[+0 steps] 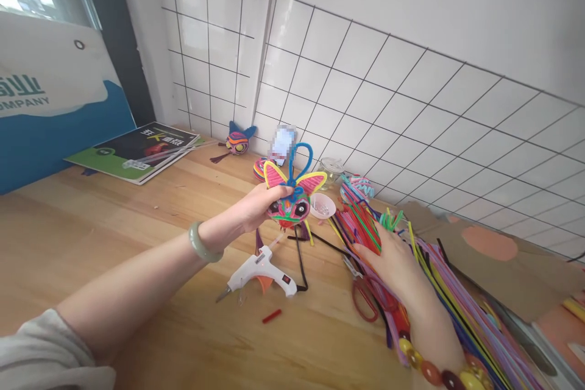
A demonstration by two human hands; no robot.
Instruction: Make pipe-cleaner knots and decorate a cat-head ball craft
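Observation:
My left hand (pixel 256 207) holds up a small pipe-cleaner animal head (pixel 292 198) with pink and yellow ears and a blue loop on top, above the wooden table (pixel 114 237). My right hand (pixel 393 262) lies flat, fingers spread, on a big pile of coloured pipe cleaners (pixel 457 304) at the right. Red-handled scissors (pixel 368 298) lie just under that hand. A white glue gun (pixel 260 271) rests on the table below the held figure.
A second pipe-cleaner head (pixel 238 140) sits by the tiled wall. A magazine (pixel 137 152) lies at the back left beside a blue-and-white board (pixel 50 103). A pink bowl (pixel 323 206), a glass jar (pixel 329 169) and brown cardboard (pixel 503 256) are behind the pile.

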